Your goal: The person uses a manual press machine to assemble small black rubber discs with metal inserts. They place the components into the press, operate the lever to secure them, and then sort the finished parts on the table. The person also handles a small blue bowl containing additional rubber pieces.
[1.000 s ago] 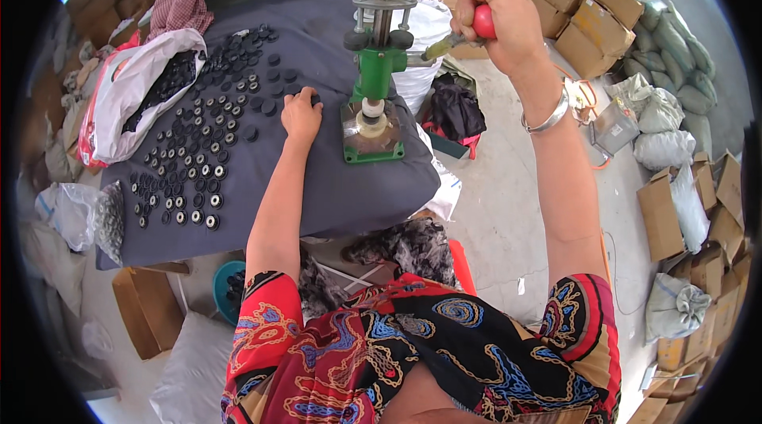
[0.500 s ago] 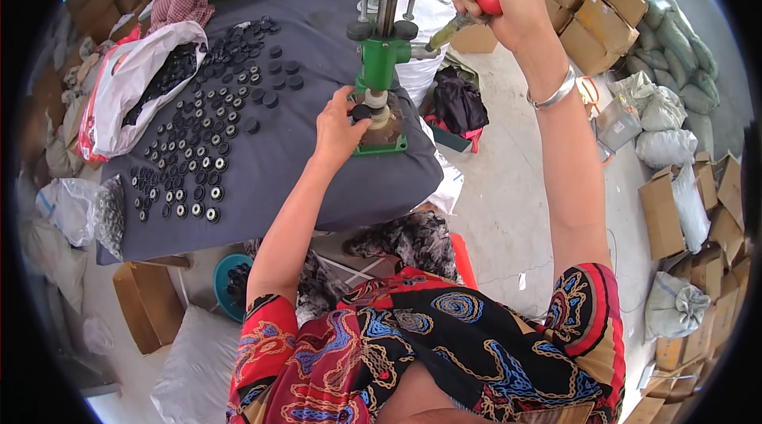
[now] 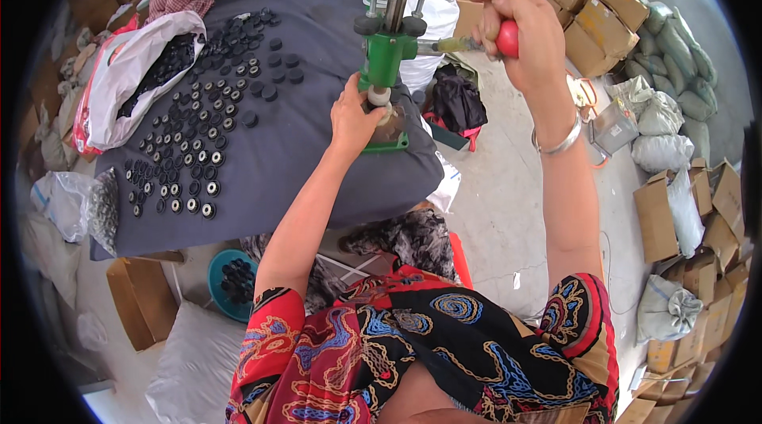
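On the dark cloth of the table stands a green hand press (image 3: 385, 59) with a white ram tip (image 3: 379, 95) pointing down over its base. My left hand (image 3: 355, 118) is curled at the die area, thumb and fingers on either side below the ram. What it pinches is hidden behind the fingers. Raised at the right, my right hand (image 3: 528, 31) is closed around the red knob (image 3: 507, 39) of the press lever (image 3: 456, 45). The lever sticks out roughly level from the press body. A silver bangle (image 3: 562, 137) circles my right wrist.
Many black round caps (image 3: 210, 158), some with metal rings, spread over the cloth left of the press. A white sack (image 3: 111, 126) of black pieces lies beyond. Below the table sits a teal basin (image 3: 218, 281) of black parts. Cardboard boxes (image 3: 607, 31) and sacks line the right.
The lever has come down, and my right hand with it, slightly rightward. My left hand has shifted right to the ram; the black cap seen in its fingers before is now out of sight.
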### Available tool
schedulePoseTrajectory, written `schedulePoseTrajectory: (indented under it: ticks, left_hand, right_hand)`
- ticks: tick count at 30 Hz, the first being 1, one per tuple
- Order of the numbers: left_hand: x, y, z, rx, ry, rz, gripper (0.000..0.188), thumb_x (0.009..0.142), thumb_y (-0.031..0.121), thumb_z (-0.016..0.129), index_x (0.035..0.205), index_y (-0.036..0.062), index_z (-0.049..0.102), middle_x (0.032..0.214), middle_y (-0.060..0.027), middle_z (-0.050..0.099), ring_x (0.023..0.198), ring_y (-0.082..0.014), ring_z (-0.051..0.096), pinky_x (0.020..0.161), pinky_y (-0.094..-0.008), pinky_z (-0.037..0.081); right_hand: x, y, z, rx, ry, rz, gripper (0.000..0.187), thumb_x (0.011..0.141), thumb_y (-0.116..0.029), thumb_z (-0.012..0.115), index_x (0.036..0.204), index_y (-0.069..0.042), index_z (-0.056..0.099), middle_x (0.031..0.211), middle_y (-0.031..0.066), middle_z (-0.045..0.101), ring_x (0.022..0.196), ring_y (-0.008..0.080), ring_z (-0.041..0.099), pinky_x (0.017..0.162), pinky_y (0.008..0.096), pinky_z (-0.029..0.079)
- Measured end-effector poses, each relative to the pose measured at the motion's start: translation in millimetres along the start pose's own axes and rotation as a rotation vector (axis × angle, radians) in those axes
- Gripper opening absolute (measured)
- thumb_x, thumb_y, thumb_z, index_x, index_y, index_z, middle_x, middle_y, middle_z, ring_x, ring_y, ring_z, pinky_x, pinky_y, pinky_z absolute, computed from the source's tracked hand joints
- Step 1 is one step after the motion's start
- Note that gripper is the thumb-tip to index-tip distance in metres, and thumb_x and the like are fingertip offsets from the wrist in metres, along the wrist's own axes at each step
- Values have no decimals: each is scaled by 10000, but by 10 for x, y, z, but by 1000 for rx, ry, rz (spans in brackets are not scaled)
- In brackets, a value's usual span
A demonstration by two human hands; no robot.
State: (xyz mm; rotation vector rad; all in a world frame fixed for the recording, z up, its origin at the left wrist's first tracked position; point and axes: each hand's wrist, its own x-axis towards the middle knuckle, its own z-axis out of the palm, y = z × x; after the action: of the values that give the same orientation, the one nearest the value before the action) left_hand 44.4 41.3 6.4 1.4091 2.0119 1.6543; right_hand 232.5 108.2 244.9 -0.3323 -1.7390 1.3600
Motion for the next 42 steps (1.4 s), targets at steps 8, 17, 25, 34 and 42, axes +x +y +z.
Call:
schedulePoseTrajectory:
  ticks: [8,17,25,34,42]
  left_hand:
    - [-17,-92,-258,24,-34,103,660,723,1,703,1339,-8,465,1171,-167,664,1067,-263,649,862,-331,502]
    - [749,-785,-620,790,175,194,355,768,7,562,1121,0,604,1221,-213,584,1099,-387,545,908,-452,480]
    - [699,-924,-540,990,-7,190,146,787,85,564,870,36,674,978,-133,644,1010,-311,571,821,-424,476]
    - [237,-800,-784,636,46,152,354,708,84,729,1054,37,671,998,-158,676,960,-350,595,846,-432,491]
    - [-7,-235,-632,185,35,95,519,692,102,769,1182,50,607,954,-150,672,905,-298,630,807,-396,498]
  right_hand:
    - [-1104,667,45,-196,-14,-283,189,829,-30,447,886,33,617,578,57,532,551,144,543,547,269,444]
    - [-1209,888,41,-404,-139,-419,154,784,-21,498,831,-9,644,556,51,542,580,207,557,600,331,462]
    - [-1059,560,-9,-293,-103,-112,181,859,-63,465,892,10,627,617,14,548,523,76,513,511,227,407]
    - [-16,-23,-82,-8,-145,52,231,827,-54,450,943,69,608,564,73,529,458,138,469,457,266,389]
    - [152,-64,-83,28,-160,20,230,828,-41,441,938,79,603,552,89,522,461,148,460,502,284,415]
